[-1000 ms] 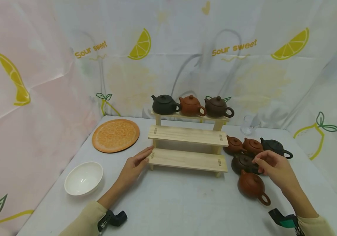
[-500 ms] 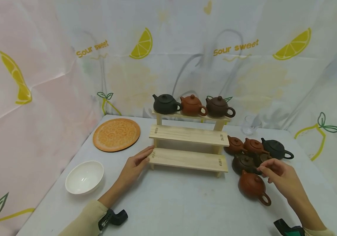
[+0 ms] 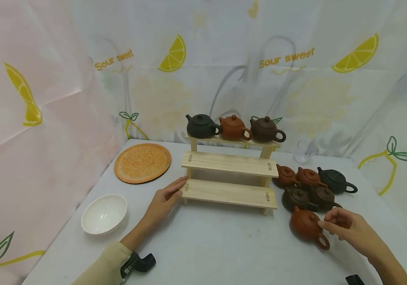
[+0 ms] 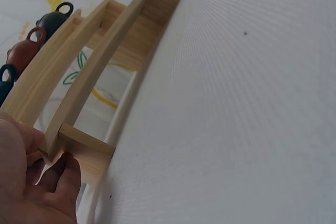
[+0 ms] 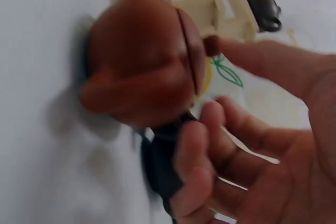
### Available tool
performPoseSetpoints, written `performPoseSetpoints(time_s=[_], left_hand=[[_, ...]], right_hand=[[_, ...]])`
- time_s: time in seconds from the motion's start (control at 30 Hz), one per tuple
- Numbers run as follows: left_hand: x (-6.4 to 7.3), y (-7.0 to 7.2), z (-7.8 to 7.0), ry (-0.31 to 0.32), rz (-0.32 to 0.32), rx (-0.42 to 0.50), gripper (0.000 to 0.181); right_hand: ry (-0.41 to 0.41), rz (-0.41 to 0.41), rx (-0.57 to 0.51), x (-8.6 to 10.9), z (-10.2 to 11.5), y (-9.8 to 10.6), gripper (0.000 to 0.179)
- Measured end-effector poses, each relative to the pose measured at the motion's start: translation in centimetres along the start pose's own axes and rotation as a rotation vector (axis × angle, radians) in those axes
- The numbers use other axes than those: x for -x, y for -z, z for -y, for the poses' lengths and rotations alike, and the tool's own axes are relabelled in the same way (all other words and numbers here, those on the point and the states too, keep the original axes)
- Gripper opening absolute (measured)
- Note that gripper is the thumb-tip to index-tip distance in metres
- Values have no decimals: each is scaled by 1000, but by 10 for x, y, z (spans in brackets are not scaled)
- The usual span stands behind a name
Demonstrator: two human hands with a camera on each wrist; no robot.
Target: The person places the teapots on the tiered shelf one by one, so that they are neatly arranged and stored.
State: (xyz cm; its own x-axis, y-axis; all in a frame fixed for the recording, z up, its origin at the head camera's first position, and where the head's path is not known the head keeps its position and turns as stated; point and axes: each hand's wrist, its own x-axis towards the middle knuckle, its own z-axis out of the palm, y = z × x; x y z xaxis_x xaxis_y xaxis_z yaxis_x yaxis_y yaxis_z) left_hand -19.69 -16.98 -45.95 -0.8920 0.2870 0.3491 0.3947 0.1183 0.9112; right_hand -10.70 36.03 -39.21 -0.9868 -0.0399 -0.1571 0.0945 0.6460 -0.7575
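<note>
From the left we count one round orange-patterned mat [image 3: 142,163], one white bowl [image 3: 104,213] and one three-tier wooden stand [image 3: 230,163]. On its top board we have three teapots: a black one [image 3: 201,127], a red-brown one [image 3: 232,128] and a dark brown one [image 3: 263,130]. Six more sit on the table right of it: three red-brown, two dark brown, one black. Behind them we see one clear glass [image 3: 303,153]. Our left hand [image 3: 162,202] pinches the left end of the lowest board, thumb above and fingertips beneath. Our right hand [image 3: 354,231] is loosely bent, thumb and fingers apart, just right of the front red-brown teapot [image 3: 304,224]; the thumb tip lines up with its lid knob, though we cannot tell whether they touch. That pot is nearest us in the cluster, its spout toward the dark brown pots and its handle toward our near right. For room, we have bare tablecloth [image 3: 231,245] between our forearms, from the stand's front edge to the front pot; further right, a strip of cloth runs from the pots to the table's right edge.
</note>
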Motion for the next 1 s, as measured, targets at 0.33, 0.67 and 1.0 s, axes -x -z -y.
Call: performPoseSetpoints(time_s=[0.33, 0.67, 1.0], left_hand=[[0, 0, -3, 29, 9, -2, 40], [-1, -2, -4, 34, 9, 2, 40], [0, -1, -4, 32, 3, 1, 40]], right_hand=[[99, 318, -65, -2, -14, 9, 20], [71, 348, -177, -4, -33, 20, 12], [192, 433, -383, -10, -49, 20, 13]])
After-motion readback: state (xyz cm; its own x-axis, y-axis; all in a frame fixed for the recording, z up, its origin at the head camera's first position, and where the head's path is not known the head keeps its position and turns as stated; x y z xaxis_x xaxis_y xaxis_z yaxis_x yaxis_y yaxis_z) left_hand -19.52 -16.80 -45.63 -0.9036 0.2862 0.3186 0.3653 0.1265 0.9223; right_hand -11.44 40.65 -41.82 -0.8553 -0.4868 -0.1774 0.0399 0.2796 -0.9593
